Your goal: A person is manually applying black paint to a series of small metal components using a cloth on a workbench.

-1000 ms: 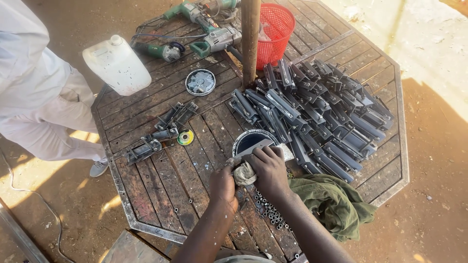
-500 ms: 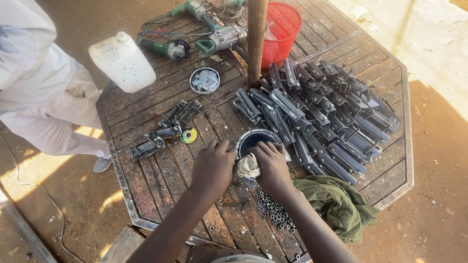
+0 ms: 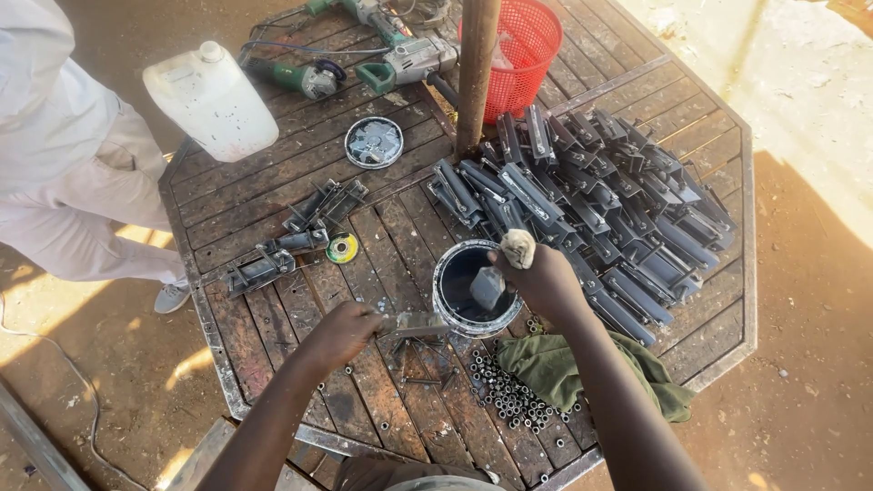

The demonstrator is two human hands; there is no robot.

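My right hand [image 3: 544, 277] is closed on a small pale rag [image 3: 518, 246] and hovers over the rim of a round tin [image 3: 447, 295] of dark liquid. A small metal piece [image 3: 488, 287] shows under that hand, inside the tin. My left hand [image 3: 343, 332] grips one end of a flat metal bracket [image 3: 416, 323] lying on the slatted wooden table [image 3: 273, 195], just left of the tin. A large heap of dark metal brackets [image 3: 600, 214] lies right of the tin.
A person in pale clothes [image 3: 64, 155] stands at the left. A white jerrycan [image 3: 211, 100], power tools [image 3: 364, 55], a red basket [image 3: 523, 50] and a pole [image 3: 476, 64] are at the far side. A green cloth [image 3: 573, 368] and several nuts [image 3: 505, 400] lie near me.
My hands have come apart. The right hand moved up over the tin with the rag, and the left hand shifted left and down onto a bracket on the table.
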